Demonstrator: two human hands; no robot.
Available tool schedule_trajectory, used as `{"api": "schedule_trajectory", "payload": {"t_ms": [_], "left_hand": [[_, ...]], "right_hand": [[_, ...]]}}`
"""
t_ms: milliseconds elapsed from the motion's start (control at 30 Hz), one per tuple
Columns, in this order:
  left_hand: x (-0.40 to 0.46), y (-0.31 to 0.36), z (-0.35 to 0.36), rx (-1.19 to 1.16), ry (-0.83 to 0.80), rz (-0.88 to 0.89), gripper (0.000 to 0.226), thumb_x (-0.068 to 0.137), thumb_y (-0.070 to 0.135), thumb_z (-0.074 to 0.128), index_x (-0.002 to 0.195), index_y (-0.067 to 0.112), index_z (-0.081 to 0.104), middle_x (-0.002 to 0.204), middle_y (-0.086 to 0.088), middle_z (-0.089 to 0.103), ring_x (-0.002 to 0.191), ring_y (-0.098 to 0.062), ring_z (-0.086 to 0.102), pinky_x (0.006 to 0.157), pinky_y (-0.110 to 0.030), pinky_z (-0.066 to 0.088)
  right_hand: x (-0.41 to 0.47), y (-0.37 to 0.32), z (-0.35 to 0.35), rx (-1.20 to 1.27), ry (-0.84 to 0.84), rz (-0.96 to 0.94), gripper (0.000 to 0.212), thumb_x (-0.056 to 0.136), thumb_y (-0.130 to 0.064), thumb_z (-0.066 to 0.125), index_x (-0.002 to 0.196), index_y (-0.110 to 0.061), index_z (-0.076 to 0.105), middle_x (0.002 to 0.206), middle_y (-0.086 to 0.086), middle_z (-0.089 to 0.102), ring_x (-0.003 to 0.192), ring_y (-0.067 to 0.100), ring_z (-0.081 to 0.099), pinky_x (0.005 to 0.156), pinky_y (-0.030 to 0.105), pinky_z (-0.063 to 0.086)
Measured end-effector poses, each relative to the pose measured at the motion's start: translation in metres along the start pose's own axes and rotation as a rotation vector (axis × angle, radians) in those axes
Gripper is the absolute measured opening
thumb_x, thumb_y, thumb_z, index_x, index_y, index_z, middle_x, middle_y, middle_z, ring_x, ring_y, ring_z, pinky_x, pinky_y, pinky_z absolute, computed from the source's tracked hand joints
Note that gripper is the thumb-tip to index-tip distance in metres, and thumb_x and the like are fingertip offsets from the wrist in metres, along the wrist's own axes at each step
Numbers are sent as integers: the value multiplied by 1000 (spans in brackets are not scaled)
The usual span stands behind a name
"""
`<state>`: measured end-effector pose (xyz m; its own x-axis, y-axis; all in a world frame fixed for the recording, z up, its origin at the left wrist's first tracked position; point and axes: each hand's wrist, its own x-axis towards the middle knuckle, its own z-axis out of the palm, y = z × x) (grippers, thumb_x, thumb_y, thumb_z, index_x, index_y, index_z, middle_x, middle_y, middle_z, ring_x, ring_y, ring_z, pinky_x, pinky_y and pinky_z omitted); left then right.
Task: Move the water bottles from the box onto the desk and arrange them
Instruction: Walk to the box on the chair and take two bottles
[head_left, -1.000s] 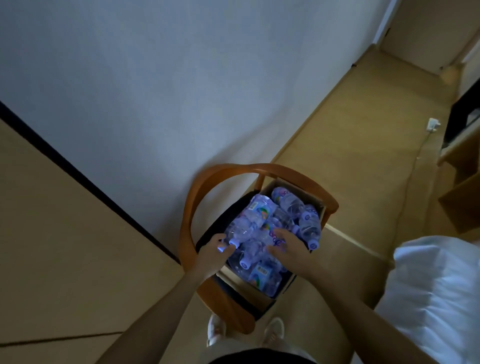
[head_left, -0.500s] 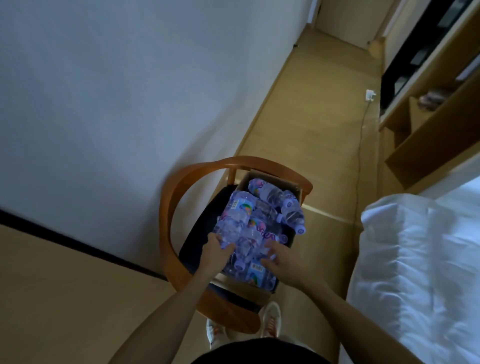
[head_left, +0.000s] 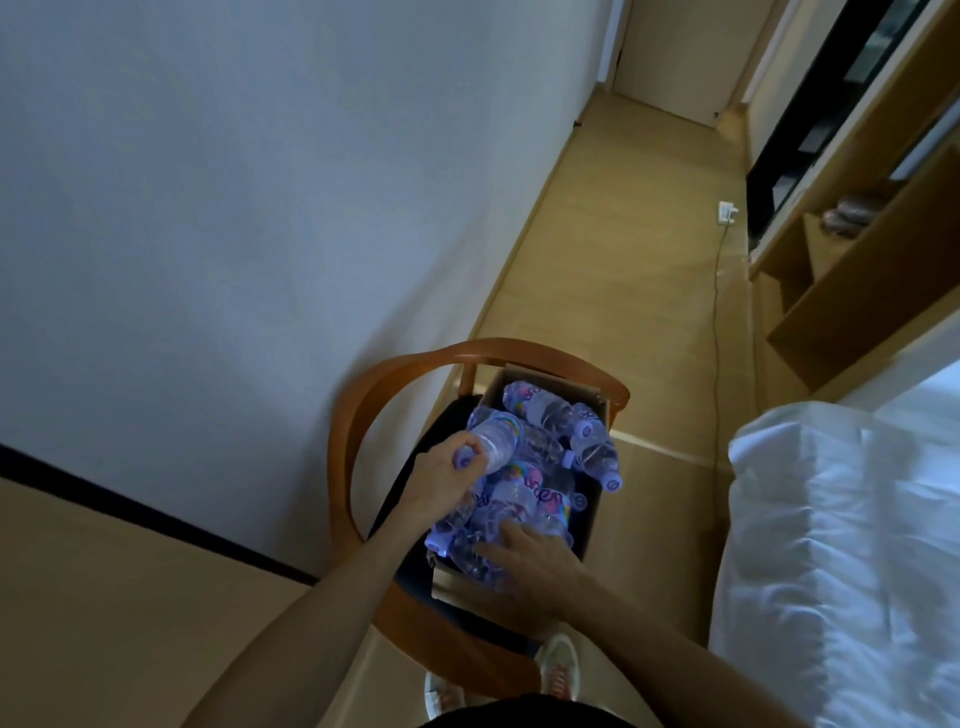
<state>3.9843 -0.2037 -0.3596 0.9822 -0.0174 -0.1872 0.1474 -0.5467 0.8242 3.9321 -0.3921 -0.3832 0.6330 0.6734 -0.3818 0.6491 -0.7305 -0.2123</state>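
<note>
A cardboard box (head_left: 550, 382) sits on the dark seat of a wooden chair (head_left: 415, 358). It is full of small clear water bottles with colourful labels and purple caps, piled on their sides (head_left: 550, 488). My left hand (head_left: 441, 475) grips one bottle (head_left: 493, 441) by its neck, lifted a little above the pile at the box's left side. My right hand (head_left: 530, 553) lies over the bottles at the near end of the box, fingers spread on them; whether it holds one I cannot tell.
The desk top (head_left: 104, 597) with a dark back edge lies at lower left, against the white wall. A bed with white bedding (head_left: 841, 545) stands at right. Wooden shelving (head_left: 841, 291) and a cable with a plug (head_left: 726, 213) line the floor corridor beyond.
My left hand has closed on a bottle's neck and raised it from the pile. My right hand has slid to the near end of the box. The view has tilted a bit.
</note>
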Motion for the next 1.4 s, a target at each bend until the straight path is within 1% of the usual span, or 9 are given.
{"api": "schedule_trajectory", "payload": {"t_ms": [167,333,600,700,833,1000,1133,1233,1400], "left_hand": [[23,22,-17,-137,48,-59,6,85,45,58,84,40,60,61,3,66,51,-23,66,60,-38,58],[24,47,-36,-163,91,-77,13,88,46,59,82,37,64,60,-2,68,43,-14,60,50,-22,54],[9,73,-64,-79,107,-37,19,81,38,76,88,24,64,75,1,66,50,-7,60,47,-20,47],[8,71,-71,-89,137,-23,23,77,20,80,89,22,61,79,-1,66,48,-4,59,43,-14,44],[18,74,-81,143,271,62,19,84,31,72,94,27,57,78,10,64,62,-3,61,56,-12,44],[22,87,-116,476,257,198,26,93,52,51,106,32,40,80,2,67,68,-21,66,65,-37,57],[13,97,-142,730,370,242,30,95,57,41,102,28,37,68,8,54,53,-14,52,58,-28,43],[-3,105,-154,776,441,202,27,96,53,43,99,28,35,66,9,48,47,-7,39,58,-23,35],[-37,124,-167,702,597,75,20,91,41,56,95,28,42,69,3,54,56,-17,49,50,-22,31]], "right_hand": [[7,0,5,-108,-43,-9,51,101,-33,41,148,-19,28,144,23,30,124,39,43,86,52,46],[15,5,13,-170,-66,-30,52,99,-30,47,145,-16,29,148,25,26,125,44,41,86,55,46],[27,7,-5,-270,27,-153,38,97,-27,49,131,-10,47,131,22,45,109,41,52,77,49,45],[23,19,-24,-293,204,-205,43,74,-28,76,114,-24,62,114,10,60,95,26,63,65,37,54],[30,34,-54,0,428,-80,35,81,-37,71,111,-21,64,106,3,57,88,22,62,60,32,53],[39,75,-108,240,345,236,41,95,-56,46,116,-20,49,113,-1,54,92,19,58,75,35,48],[43,84,-146,88,382,149,34,94,-59,41,95,-25,38,74,-11,48,66,15,53,56,33,41],[49,89,-176,10,417,67,35,96,-57,40,93,-21,39,69,-8,48,60,15,51,53,31,37],[56,91,-225,137,503,-93,31,94,-46,51,86,-17,45,64,-1,52,57,16,50,52,30,33]]}}
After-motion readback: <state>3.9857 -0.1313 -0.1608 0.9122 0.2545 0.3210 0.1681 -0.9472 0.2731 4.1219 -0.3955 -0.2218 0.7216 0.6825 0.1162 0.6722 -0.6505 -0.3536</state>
